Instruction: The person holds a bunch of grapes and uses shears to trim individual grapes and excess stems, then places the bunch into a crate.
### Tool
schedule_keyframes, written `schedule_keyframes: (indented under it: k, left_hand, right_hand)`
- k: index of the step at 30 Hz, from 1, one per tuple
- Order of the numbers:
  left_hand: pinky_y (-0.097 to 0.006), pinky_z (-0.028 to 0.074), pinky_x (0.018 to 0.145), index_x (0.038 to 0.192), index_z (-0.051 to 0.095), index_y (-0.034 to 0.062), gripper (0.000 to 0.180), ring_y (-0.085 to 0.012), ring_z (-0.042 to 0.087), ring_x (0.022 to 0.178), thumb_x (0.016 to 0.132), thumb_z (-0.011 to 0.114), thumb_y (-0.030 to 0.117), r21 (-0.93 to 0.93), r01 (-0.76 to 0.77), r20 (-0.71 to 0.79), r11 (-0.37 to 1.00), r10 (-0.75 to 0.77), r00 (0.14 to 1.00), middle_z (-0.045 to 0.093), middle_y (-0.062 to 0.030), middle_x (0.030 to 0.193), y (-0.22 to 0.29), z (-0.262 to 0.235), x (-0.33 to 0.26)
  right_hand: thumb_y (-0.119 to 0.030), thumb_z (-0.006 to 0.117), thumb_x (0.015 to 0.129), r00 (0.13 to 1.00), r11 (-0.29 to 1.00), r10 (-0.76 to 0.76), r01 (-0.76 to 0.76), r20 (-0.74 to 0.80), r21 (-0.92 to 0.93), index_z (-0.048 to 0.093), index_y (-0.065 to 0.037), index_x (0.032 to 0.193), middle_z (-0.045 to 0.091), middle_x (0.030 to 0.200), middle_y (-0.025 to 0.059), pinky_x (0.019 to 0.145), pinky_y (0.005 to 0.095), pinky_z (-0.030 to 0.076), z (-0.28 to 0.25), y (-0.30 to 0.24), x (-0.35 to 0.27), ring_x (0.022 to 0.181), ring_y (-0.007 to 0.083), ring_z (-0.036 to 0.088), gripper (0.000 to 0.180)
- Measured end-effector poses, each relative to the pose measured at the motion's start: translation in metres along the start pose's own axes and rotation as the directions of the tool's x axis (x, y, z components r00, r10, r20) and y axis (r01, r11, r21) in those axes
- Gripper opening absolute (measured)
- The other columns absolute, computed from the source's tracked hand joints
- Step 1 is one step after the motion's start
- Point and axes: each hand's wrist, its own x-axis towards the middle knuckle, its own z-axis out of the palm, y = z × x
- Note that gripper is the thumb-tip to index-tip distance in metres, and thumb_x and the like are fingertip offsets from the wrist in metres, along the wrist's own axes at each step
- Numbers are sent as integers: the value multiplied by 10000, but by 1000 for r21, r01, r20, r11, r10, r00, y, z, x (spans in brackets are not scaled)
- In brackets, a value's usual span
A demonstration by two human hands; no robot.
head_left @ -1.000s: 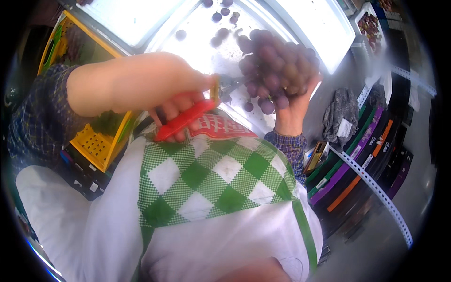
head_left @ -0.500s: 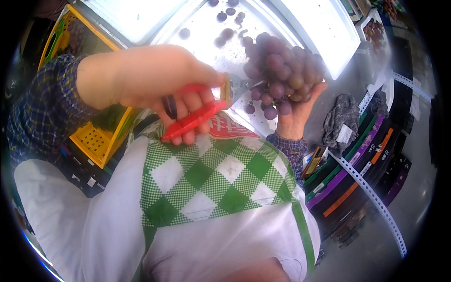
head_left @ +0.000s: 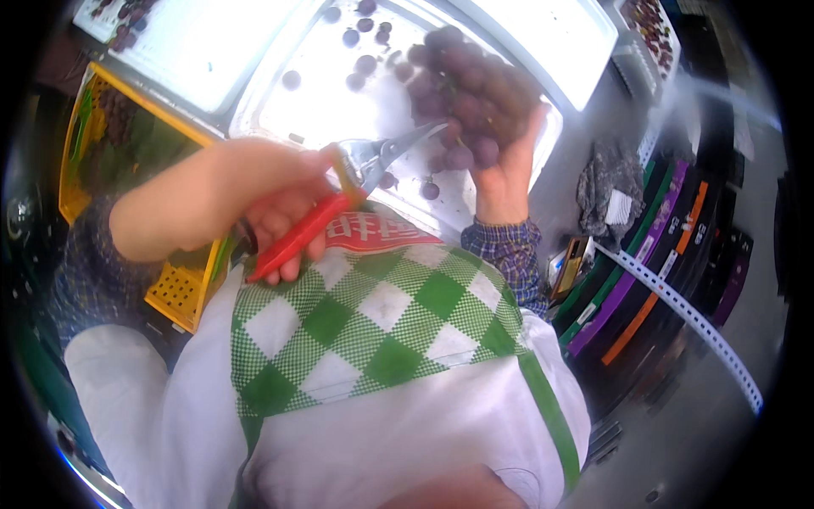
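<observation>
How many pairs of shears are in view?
1: the red-handled shears in the left hand, blades toward the grape bunch in the right hand. Others may be hidden.

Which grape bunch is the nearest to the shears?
The large purple bunch in the right hand: the shears point at it. It alone is held; grapes in the yellow crate lie farther off.

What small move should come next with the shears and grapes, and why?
I'd probably turn the bunch of grapes slightly with the right hand before cutting: the red-handled shears in the left hand point at its left side, but it is densely packed, and I can't make out which stem they meet.
</observation>
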Motion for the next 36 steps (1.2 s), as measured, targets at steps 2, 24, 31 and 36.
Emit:
schedule_keyframes:
  k: [2, 24, 31, 36]
  left_hand:
    - [-331, 568, 597, 1117, 597, -128, 564, -242, 685, 645, 1058, 341, 371, -41, 18, -18, 999, -19, 1000, 697, -202, 856, -2, 6, 0]
    - [-344, 587, 539, 1042, 558, -97, 496, -267, 700, 621, 1071, 333, 345, -73, -11, -100, 997, 3, 995, 704, -213, 849, 13, 31, 24]
    - [-323, 589, 538, 1075, 557, -79, 494, -266, 711, 616, 1074, 338, 364, 27, 11, -165, 1000, -6, 986, 710, -203, 844, 23, 40, 19]
    - [-316, 590, 539, 1072, 565, -68, 503, -252, 712, 617, 1075, 336, 380, -53, 37, -196, 998, -46, 979, 714, -194, 853, 21, 44, 24]
  right_hand:
    - [-658, 392, 988, 1000, 989, 0, -1, 5, 150, 448, -108, 1414, 537, 1386, 107, 1053, 422, 504, 2, 4, 5, 1268, 253, 551, 698]
    - [-730, 185, 979, 976, 997, -56, 64, 208, -32, 460, 14, 1302, 670, 1094, 198, 830, 398, 627, 24, -4, -7, 990, 261, 692, 857]
    - [-673, 223, 1012, 996, 981, 17, -33, 90, 189, 465, -31, 1250, 682, 1016, 185, 755, 366, 649, 27, 0, -8, 892, 249, 718, 726]
    - [-672, 225, 1013, 998, 984, 6, -18, 68, 178, 468, -32, 1240, 681, 997, 169, 750, 341, 639, 20, 6, -5, 909, 222, 710, 721]
